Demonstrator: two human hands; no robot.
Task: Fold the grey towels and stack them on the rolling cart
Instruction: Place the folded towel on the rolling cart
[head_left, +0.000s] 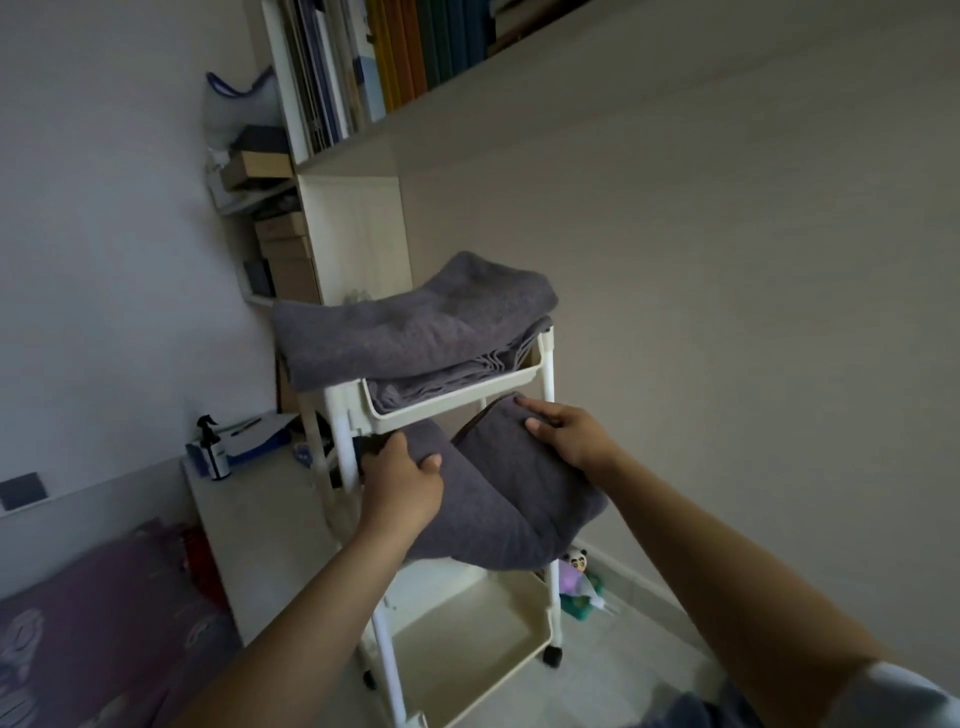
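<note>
A white rolling cart (546, 364) stands in the middle of the view, tilted by the camera angle. Its top tray holds a pile of folded grey towels (415, 325) that overhangs the tray's left side. A folded grey towel (498, 499) sits at the cart's middle level, sagging over the front. My left hand (400, 483) grips this towel's left edge, thumb on top. My right hand (566, 431) holds its upper right part, fingers pressed on the fold. The cart's bottom tray (467, 644) shows nothing inside.
A white bookshelf (353, 228) with books and boxes stands behind the cart. A low white cabinet (249, 519) on the left carries a black spray bottle (214, 447). A purple bed cover (88, 629) lies bottom left. A small toy figure (579, 571) sits on the floor by the wall.
</note>
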